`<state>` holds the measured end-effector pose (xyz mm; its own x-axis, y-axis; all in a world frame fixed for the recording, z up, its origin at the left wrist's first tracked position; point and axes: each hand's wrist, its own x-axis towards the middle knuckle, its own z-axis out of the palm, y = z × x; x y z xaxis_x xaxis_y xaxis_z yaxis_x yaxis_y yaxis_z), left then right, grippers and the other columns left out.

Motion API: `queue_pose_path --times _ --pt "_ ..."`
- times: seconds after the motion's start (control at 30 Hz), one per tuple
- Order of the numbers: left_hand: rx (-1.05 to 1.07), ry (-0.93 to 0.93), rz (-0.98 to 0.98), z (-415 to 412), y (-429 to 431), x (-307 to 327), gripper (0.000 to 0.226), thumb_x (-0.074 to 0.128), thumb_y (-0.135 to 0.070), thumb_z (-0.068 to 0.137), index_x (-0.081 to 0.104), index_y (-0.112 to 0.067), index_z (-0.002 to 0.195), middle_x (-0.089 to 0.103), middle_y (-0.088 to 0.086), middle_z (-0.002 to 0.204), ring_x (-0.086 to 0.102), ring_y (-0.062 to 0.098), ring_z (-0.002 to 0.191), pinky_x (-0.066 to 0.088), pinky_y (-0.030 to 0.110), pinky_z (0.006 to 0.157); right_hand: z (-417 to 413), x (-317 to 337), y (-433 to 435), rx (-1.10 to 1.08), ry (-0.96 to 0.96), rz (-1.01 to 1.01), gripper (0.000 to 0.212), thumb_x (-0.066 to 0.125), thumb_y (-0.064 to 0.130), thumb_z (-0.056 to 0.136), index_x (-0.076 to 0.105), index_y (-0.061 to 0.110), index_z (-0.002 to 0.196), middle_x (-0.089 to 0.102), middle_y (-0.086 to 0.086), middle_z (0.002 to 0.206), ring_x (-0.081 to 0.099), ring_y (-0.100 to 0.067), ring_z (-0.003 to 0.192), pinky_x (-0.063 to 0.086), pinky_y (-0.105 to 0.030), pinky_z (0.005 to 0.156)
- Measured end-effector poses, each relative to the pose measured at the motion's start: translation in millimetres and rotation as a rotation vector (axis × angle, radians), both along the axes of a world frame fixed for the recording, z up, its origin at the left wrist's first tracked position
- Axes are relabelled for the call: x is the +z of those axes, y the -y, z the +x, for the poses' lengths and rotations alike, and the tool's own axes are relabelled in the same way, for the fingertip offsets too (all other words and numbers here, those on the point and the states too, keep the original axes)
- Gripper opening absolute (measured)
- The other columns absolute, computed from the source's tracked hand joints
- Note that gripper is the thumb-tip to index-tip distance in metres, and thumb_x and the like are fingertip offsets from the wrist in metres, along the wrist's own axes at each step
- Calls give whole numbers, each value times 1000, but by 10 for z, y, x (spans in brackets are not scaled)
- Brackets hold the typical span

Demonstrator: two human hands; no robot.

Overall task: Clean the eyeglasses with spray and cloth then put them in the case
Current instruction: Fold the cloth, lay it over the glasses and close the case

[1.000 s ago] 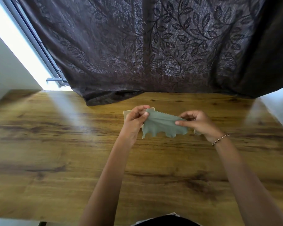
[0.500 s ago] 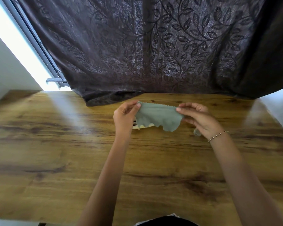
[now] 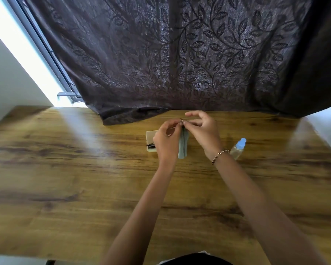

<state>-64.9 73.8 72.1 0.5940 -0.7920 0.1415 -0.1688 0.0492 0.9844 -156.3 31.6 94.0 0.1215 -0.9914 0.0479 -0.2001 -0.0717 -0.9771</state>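
Left hand (image 3: 166,142) and right hand (image 3: 204,132) pinch the folded grey-green cloth (image 3: 183,148); dark-framed eyeglasses (image 3: 151,145) seemingly already lie in the beige case (image 3: 150,135).

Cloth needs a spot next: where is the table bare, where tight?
Bare wood: from the case to the table's left edge, the near half beside the forearms, and right of the spray bottle. Tight: far middle, where left hand and right hand pinch the cloth between case and bottle.

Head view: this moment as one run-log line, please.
left hand: pinches cloth | right hand: pinches cloth | cloth: hanging folded | spray bottle: untouched
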Motion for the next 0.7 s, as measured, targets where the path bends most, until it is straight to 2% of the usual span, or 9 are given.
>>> queue_pose_path --times 0.1,0.17,0.23,0.33,0.4,0.5,0.57,0.63,0.7 --pt "-46 -2 1 -18 -43 10 24 54 -10 93 70 -14 111 71 -8 97 65 -1 87 54 21 82 -21 21 -14 40 49 33 27 72 28 83 65 16 106 74 2 83 68 -6 79 55 -18 69" --pt "-87 -11 -2 -27 -80 17 32 49 -7 93 66 -17 117 69 -15 95 64 -5 86 53 22 83 -51 20 -4 71 57 45 32 76 26 80 63 17 108 75 2 85 70 -9 85 56 -23 76" --pt "-144 -33 -16 -25 -120 20 37 46 -3 92 59 -24 120 68 -21 93 62 -7 79 52 20 76 -86 11 13 67 34 41 27 73 21 83 63 18 107 75 3 86 70 -9 84 56 -26 77" --pt "-222 -25 -18 10 -158 12 44 45 0 92 50 -28 125 72 -11 103 57 -4 65 46 18 62 -133 13 25 29 -10 9 17 63 14 88 64 20 104 74 6 85 68 -8 78 56 -29 76" --pt "-224 1 -32 63 -165 -2 42 50 -4 92 47 -24 129 71 -9 107 62 -2 85 50 18 74 -169 26 31 41 -32 2 16 59 13 89 64 22 101 73 6 81 65 -13 74 54 -32 74" --pt "-199 80 21 205 -102 -46 46 65 -21 90 48 -19 133 57 -6 120 54 8 109 48 22 85 -223 50 55 96 -40 8 16 57 12 89 65 23 98 74 0 85 65 -26 85 53 -44 84" --pt "-290 71 140 300 -52 -62 45 68 -35 86 56 -22 127 54 -5 127 51 9 115 47 27 92 -248 80 63 144 -15 11 16 56 9 91 64 20 99 73 -5 90 67 -24 92 56 -40 85" --pt "-391 1 195 361 -33 -52 37 69 -36 85 65 -19 118 64 -4 118 59 12 110 50 33 92 -265 99 63 174 11 13 16 55 7 92 63 16 102 71 -4 89 66 -15 88 54 -27 78" --pt "-440 -34 201 371 -42 -1 32 70 -30 85 68 -14 113 70 -2 107 64 8 99 51 23 82 -286 113 61 177 13 15 15 55 9 92 63 17 103 70 -2 87 63 -10 87 50 -25 77"
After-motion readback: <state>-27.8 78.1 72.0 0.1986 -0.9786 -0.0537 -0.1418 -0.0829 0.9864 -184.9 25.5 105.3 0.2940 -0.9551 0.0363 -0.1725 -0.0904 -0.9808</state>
